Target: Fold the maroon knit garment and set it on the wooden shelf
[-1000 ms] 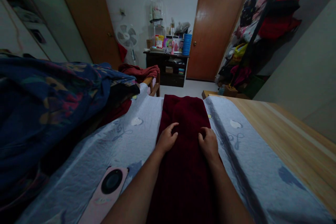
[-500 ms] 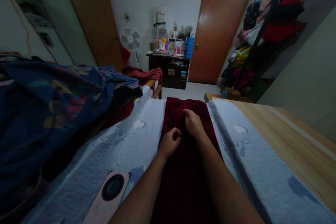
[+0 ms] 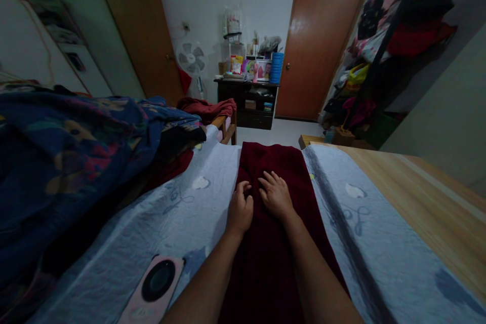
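Note:
A long dark red cloth (image 3: 261, 253) stretches away from me over a pale blue patterned sheet (image 3: 205, 162), its far end near the sheet's far edge. My right hand (image 3: 278, 196) lies palm down on the cloth, fingers spread and holding nothing. Beside it, my left hand (image 3: 240, 210) rests at the cloth's left side, with loosely bent fingers and the thumb apart; nothing shows in its grasp. The cloth has small creases near my fingertips. To the left of my left forearm is a pink phone (image 3: 152, 291) with a round black camera ring, lying on the sheet.
A blue floral blanket (image 3: 83, 147) is heaped at left. Bare wooden board (image 3: 410, 177) borders the sheet at right. Beyond the far edge stand a dark cabinet (image 3: 246, 120), a white fan (image 3: 191, 59) and a wooden door (image 3: 319, 45). Bags and clothes (image 3: 417, 30) hang at right.
My right hand has drawn back toward me and flattened, its fingers now spread on the cloth. The left hand has turned and its thumb-and-finger curl has loosened. The view has shifted slightly.

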`<state>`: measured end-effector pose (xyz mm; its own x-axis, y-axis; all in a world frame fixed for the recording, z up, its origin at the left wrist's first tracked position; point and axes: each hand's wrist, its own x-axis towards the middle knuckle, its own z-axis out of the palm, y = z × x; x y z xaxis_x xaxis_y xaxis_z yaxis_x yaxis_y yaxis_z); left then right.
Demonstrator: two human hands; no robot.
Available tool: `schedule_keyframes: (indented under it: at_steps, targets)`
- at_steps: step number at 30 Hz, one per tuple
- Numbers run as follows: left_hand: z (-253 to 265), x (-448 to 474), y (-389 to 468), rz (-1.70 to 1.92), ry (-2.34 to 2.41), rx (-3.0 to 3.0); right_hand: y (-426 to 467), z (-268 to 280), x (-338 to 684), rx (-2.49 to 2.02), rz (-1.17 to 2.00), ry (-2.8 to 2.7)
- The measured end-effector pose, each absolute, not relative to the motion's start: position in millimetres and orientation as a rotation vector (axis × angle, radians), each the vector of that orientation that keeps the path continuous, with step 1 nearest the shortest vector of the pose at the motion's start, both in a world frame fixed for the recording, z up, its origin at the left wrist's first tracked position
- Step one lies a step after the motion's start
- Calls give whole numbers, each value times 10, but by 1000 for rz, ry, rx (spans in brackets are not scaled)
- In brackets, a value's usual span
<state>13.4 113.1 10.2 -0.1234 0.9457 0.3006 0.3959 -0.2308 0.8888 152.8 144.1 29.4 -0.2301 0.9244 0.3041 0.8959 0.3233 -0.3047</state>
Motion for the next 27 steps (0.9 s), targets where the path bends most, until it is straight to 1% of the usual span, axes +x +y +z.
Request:
schedule_keyframes:
  at_steps: [2, 7, 12, 19, 23, 27]
  targets:
    - [54, 120, 1170, 1313, 1529, 1661, 1449, 297, 1528, -1607, 107, -2152]
    - [-40, 116, 1235, 1086, 1595, 1897, 1477, 308, 1547, -1598, 143, -2111]
    - [-70, 126, 1227, 1011, 1622, 1968, 1488, 315, 1563, -1586, 187, -2090]
    - [150, 123, 1525, 1070, 1537, 1474, 1534, 279, 1582, -1549, 257, -2022]
    - [239, 202, 1888, 1114, 1525, 1393, 1560, 323, 1599, -1478, 326, -1949]
    - [228, 293, 2148, 1073, 1482, 1325, 1556, 381, 1631, -1417, 406, -1801]
